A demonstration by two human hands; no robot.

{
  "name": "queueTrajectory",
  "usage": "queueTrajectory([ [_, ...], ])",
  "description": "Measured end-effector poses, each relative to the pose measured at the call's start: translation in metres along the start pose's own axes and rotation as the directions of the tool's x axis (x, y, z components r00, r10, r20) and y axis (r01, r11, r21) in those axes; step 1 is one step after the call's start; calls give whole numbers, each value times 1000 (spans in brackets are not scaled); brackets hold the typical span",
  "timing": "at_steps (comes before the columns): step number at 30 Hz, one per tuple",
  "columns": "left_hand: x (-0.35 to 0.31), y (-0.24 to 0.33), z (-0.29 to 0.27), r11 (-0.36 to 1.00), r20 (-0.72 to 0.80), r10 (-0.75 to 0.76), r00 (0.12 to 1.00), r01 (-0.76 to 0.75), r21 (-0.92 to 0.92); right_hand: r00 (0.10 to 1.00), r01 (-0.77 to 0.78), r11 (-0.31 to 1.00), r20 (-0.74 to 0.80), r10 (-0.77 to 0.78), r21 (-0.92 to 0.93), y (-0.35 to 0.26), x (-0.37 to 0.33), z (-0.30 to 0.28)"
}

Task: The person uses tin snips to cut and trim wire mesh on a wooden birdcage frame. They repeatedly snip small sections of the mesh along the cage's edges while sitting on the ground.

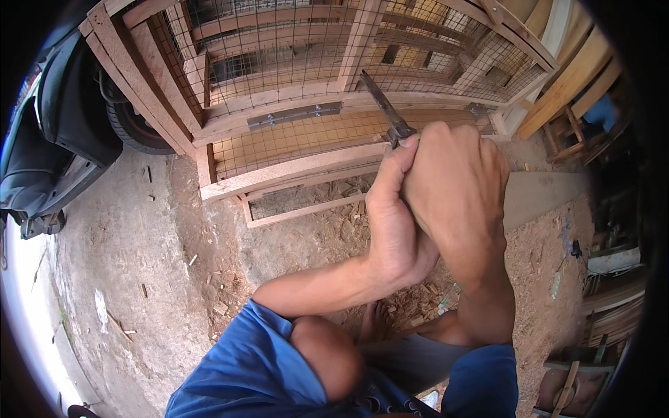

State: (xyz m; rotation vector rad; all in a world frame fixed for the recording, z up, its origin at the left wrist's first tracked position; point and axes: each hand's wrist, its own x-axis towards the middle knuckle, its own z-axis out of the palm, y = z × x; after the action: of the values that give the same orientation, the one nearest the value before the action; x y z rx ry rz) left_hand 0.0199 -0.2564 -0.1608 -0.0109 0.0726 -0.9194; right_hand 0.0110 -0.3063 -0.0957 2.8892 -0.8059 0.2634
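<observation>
My right hand [456,181] is closed, knuckles up, and my left hand [391,216] presses against it from the left with its thumb pointing up. From between them sticks out a dark metal tool [382,104] with a long tapered end. Its handle is hidden inside my hands, so its exact kind does not show. The tool's tip points up and left in front of a wooden frame cage [279,180] covered with wire mesh [279,76]. A long metal hinge [294,116] with screws is fixed to the cage's front rail, left of the tool.
A dark motorbike [73,125] stands close to the cage's left side. Planks [575,80] lean at the right, near more stacked timber [613,299]. Wood scraps and shavings litter the concrete floor [132,258]. My bent knee [326,355] is below my left forearm.
</observation>
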Motion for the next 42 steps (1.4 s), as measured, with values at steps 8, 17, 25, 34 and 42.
queueTrajectory([
  [8,-4,25,1,988,-9,-90,996,91,123,995,-22,999,-92,24,26,-18,0,-6],
  [17,9,30,-19,957,-78,-277,958,282,67,965,-252,966,-56,255,61,-23,-7,20],
  [25,3,25,-27,948,38,-155,987,138,288,979,-202,915,76,188,350,14,-16,17],
  [34,7,37,-32,580,153,-100,983,-68,812,882,-471,-310,435,-179,826,44,-41,79],
  [42,11,46,-31,397,125,-11,992,-111,911,842,-540,-505,421,-338,674,37,-25,95],
])
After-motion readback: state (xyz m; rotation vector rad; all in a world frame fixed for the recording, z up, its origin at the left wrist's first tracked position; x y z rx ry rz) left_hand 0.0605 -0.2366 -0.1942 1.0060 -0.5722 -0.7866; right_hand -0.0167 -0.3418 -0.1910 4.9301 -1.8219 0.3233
